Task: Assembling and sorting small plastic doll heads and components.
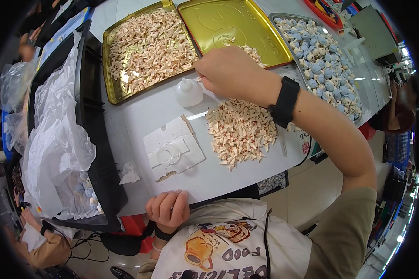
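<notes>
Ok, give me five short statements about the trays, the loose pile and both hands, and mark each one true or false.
1. The right hand reaches up to the small white squeeze bottle. True.
2. The left hand is spread flat on the pile. False: it is curled into a fist at the near edge of the table, away from the pile.
3. A loose pile of pale pieces lies directly on the table. True.
4. Both gold trays are full. False: the left gold tray is full, the right gold tray is nearly bare.
5. The silver tray holds blue and white pieces. True.
</notes>
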### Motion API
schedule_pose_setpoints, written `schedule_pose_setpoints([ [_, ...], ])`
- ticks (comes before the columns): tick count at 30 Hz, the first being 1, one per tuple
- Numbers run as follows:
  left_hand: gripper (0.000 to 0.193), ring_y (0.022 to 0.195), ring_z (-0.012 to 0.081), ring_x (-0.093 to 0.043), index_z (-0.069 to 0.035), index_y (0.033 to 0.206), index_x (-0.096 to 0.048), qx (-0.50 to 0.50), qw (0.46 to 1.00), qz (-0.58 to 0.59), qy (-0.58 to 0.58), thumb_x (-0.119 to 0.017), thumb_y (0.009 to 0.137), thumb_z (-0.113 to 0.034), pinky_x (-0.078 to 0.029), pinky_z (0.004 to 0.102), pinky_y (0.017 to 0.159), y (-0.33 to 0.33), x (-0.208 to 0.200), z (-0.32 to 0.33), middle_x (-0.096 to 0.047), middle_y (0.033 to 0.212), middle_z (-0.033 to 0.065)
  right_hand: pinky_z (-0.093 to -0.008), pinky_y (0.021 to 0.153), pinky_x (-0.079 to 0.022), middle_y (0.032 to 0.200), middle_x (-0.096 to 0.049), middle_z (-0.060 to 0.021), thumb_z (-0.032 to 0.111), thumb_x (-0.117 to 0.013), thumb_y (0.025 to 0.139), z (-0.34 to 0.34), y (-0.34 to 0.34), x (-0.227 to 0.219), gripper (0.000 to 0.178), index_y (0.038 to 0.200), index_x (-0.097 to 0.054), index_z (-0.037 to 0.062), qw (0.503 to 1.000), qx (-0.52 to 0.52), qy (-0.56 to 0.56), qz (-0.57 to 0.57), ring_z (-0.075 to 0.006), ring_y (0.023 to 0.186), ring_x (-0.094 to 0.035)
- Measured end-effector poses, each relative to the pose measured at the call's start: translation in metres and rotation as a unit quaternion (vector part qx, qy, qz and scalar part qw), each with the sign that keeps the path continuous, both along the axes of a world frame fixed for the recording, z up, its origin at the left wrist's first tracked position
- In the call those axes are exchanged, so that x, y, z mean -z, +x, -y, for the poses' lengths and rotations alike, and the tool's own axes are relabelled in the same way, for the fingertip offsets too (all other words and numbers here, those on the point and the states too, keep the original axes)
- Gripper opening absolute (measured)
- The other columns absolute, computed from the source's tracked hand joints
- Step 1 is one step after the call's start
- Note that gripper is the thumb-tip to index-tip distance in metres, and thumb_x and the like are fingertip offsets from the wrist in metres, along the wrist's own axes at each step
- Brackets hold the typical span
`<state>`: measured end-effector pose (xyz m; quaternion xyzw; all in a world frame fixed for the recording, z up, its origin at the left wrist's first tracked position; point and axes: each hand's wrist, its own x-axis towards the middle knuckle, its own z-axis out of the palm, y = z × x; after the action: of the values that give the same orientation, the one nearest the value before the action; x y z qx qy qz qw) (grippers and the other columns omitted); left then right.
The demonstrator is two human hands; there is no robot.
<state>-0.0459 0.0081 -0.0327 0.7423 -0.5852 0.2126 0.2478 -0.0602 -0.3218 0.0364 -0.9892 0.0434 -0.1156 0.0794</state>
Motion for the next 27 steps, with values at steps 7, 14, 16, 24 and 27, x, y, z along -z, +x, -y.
schedule_pose_setpoints([
  [7,0.015,0.083,0.0154,-0.057,-0.017,0.086,-0.069,-0.003,1.000,-0.004,-0.006,-0.067,0.072,-0.009,-0.039,0.0322,0.073,0.000,0.000,0.002,-0.061,0.088,-0.0035,-0.0419,0.062,-0.050,0.069,-0.062,-0.0170,0.007,-0.063,0.066,0.004,-0.009,0.001,0.007,0.070,-0.063,0.0004,1.000,0.013,0.014,-0.013,-0.0336,0.069,-0.064],
  [14,0.015,0.083,0.0155,-0.056,-0.017,0.085,-0.069,-0.007,1.000,-0.001,0.000,-0.066,0.072,-0.009,-0.040,0.0325,0.072,-0.001,-0.001,0.002,-0.061,0.088,-0.0038,-0.0417,0.061,-0.051,0.068,-0.062,-0.0159,0.008,-0.062,0.070,0.005,-0.007,-0.005,0.007,0.070,-0.063,0.0014,0.999,0.019,0.025,-0.011,-0.0325,0.069,-0.064],
  [16,0.016,0.083,0.0159,-0.056,-0.017,0.085,-0.069,-0.009,1.000,-0.011,-0.003,-0.066,0.072,-0.009,-0.040,0.0328,0.073,-0.001,-0.001,0.002,-0.061,0.088,-0.0036,-0.0410,0.061,-0.051,0.069,-0.063,-0.0155,0.009,-0.062,0.071,0.005,-0.005,-0.001,0.007,0.070,-0.064,0.0018,0.999,0.005,0.039,-0.008,-0.0320,0.068,-0.064],
  [24,0.016,0.081,0.0193,-0.056,-0.015,0.086,-0.067,-0.004,1.000,-0.009,-0.005,-0.065,0.072,-0.006,-0.041,0.0347,0.072,-0.002,0.000,0.003,-0.059,0.087,-0.0003,-0.0407,0.066,-0.049,0.073,-0.062,-0.0110,0.013,-0.058,0.076,-0.001,-0.002,-0.002,0.009,0.077,-0.063,0.0062,0.998,0.000,0.005,-0.055,-0.0290,0.073,-0.062],
  [27,0.017,0.083,0.0166,-0.056,-0.016,0.086,-0.069,-0.010,1.000,-0.013,-0.008,-0.067,0.072,-0.008,-0.040,0.0334,0.073,-0.001,0.002,0.002,-0.061,0.088,-0.0031,-0.0415,0.062,-0.049,0.070,-0.062,-0.0142,0.011,-0.059,0.071,0.003,-0.011,-0.013,0.008,0.073,-0.062,0.0039,0.999,0.002,0.005,-0.037,-0.0312,0.070,-0.063],
])
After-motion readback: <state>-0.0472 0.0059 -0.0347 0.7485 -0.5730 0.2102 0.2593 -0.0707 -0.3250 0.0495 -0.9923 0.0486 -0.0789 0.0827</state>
